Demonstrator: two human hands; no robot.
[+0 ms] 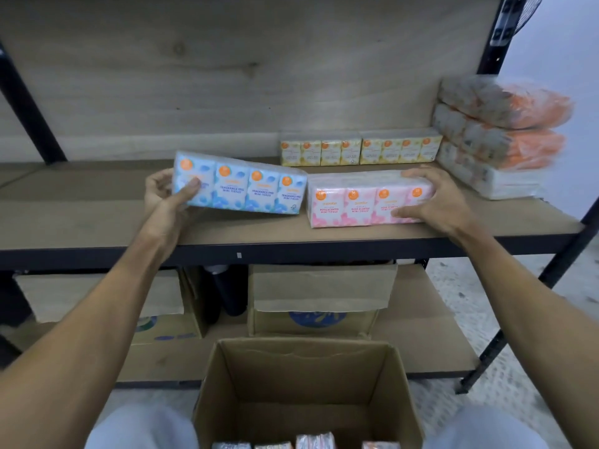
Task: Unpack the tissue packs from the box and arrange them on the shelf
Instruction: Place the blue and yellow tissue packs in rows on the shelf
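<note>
Gripping the blue pack (240, 184) by its left end, the left hand (168, 192) had its thumb on the front and its fingers curled behind; the pack was tilted, its left end up off the shelf (97, 218) and its right end low, just beside the pink pack (366, 197); the right hand (434, 199) lay spread over the right end of the pink pack, fingers on top and thumb against the front, pressing on it more than squeezing it; the pink pack stood flat on the shelf near the front edge; behind the pink pack, two yellow packs (359, 147) stood side by side against the back board; right of the pink pack sat a stack of big orange and white packs (499, 134); below the pink pack, in front of the shelf, stood the open box (304, 393), with the tops of a few more packs (314, 440) showing at its bottom; under the shelf, more boxes (321, 299) sat on a lower board.
</note>
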